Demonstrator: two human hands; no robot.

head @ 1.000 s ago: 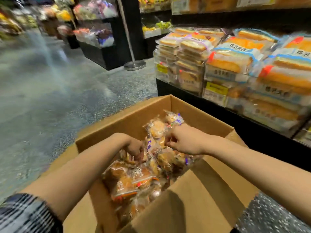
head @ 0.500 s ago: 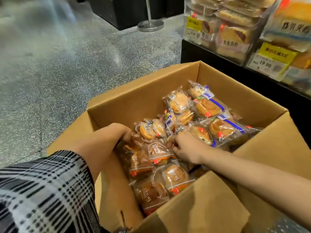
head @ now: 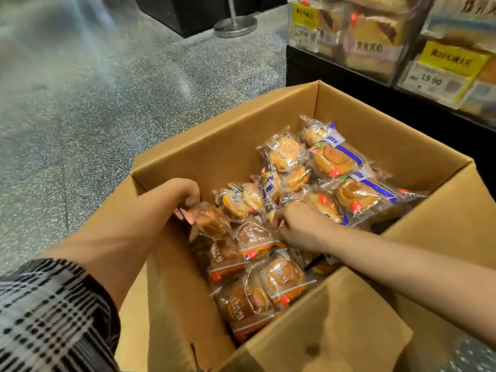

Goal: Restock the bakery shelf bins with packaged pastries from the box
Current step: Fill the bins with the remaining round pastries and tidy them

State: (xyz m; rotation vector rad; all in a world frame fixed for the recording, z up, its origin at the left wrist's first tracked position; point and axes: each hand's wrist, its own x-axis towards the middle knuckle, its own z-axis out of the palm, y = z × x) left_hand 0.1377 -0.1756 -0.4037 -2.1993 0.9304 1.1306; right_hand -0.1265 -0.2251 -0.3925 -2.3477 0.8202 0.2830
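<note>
Left grip [head: 188,202] pinched a wrapped pastry [head: 213,221] | right grip [head: 292,226] curled among packets, hold unclear | risk: thin film slipping over box [head: 214,146] wall.

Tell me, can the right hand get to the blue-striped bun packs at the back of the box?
Probably yes. The right hand is already inside the open box, and the blue-striped bun packs lie on top of the pile just beyond it, with nothing covering them.
</note>
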